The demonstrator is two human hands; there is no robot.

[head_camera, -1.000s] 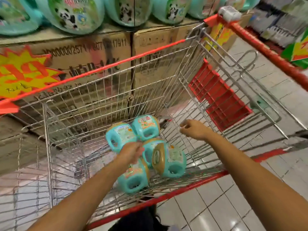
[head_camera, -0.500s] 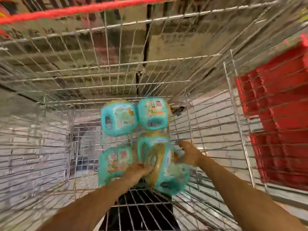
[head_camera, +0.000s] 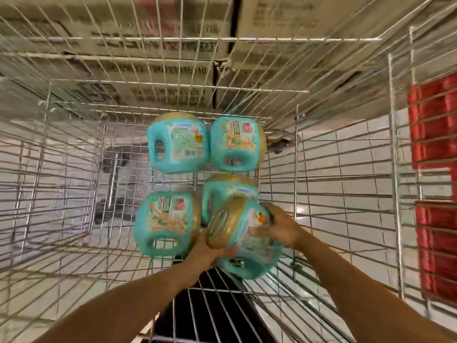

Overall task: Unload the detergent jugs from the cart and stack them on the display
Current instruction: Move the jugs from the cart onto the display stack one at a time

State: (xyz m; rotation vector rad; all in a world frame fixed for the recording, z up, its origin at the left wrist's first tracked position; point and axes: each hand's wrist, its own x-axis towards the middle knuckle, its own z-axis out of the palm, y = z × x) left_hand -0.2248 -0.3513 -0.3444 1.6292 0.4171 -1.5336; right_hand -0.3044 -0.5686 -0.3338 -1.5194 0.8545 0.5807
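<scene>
Several teal detergent jugs with gold caps lie on the floor of a wire shopping cart (head_camera: 74, 184). The nearest jug (head_camera: 247, 246) is tilted, cap facing up and left. My left hand (head_camera: 210, 251) grips it from the left under the cap, and my right hand (head_camera: 279, 226) holds its right side with the fingers curled over it. Another jug (head_camera: 165, 224) lies just left of my hands, one (head_camera: 222, 191) is partly hidden behind the held jug, and two more, a left one (head_camera: 178, 142) and a right one (head_camera: 236, 143), lie at the far end.
Stacked cardboard boxes (head_camera: 160, 70) stand beyond the cart's far wall. The red plastic child-seat flap (head_camera: 435, 194) hangs at the right. A pale tiled floor shows through the wire mesh, and a dark object (head_camera: 210, 315) sits under the cart near me.
I have leaned further into the cart, so the jugs look larger. Both hands have closed round the nearest jug, which now sits tilted between them.
</scene>
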